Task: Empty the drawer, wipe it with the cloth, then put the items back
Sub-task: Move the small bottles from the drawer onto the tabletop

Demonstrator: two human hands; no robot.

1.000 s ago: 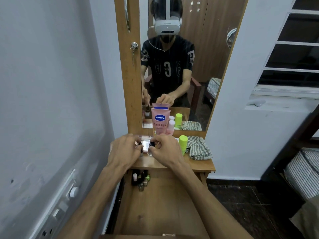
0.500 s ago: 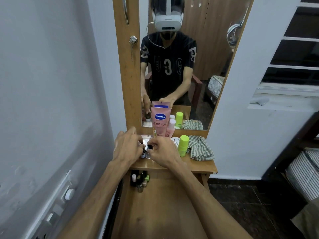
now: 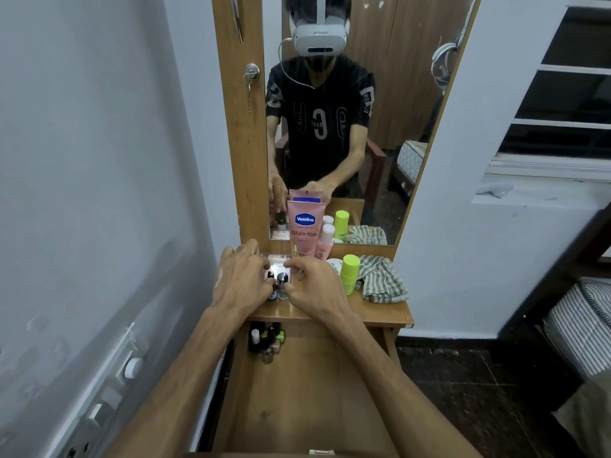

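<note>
- The drawer is pulled out at the bottom of the head view, its wooden floor mostly bare.
- A cluster of small bottles stands in the drawer's far left corner, partly under the tabletop's edge.
- Both forearms reach over the drawer to the dressing table top.
- The left hand lies knuckles up, its fingers curled down around a small dark bottle standing on the tabletop.
- The right hand pinches a clear bottle with a dark cap, thumb and forefinger on either side; the two bottles stand just beside each other.
- Right of the right hand stands a lime-green container, with a white round lid just behind it.
- The striped cloth lies crumpled at the tabletop's right end, touching the green container.
- Further back, a pink Vaseline tube stands upright against the mirror, a small pink bottle beside it.
- The mirror shows the person in a dark shirt.
</note>
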